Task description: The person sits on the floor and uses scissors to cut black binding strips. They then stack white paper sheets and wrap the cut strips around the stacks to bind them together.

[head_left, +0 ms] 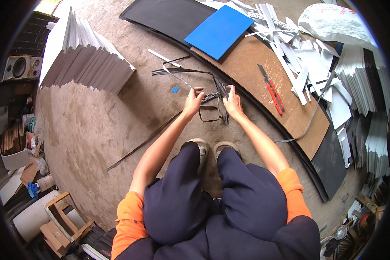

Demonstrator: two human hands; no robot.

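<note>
A tangle of dark plastic strapping (210,98) hangs between my two hands above the concrete floor. My left hand (193,102) pinches a thin strip of it, whose pale length runs up and away to the far left. My right hand (232,104) is closed on the bundled part, where frayed ends dangle beside the fingers. One long dark strap (145,141) trails over the floor to the near left. To the right, a red utility knife (274,93) with its blade out lies on a brown board (305,123).
A blue sheet (219,31) lies on the board's far end, over a long black mat (167,16). White offcuts (305,65) are heaped at the right. Stacked white panels (89,60) stand at the far left. A wooden frame (69,216) sits near left.
</note>
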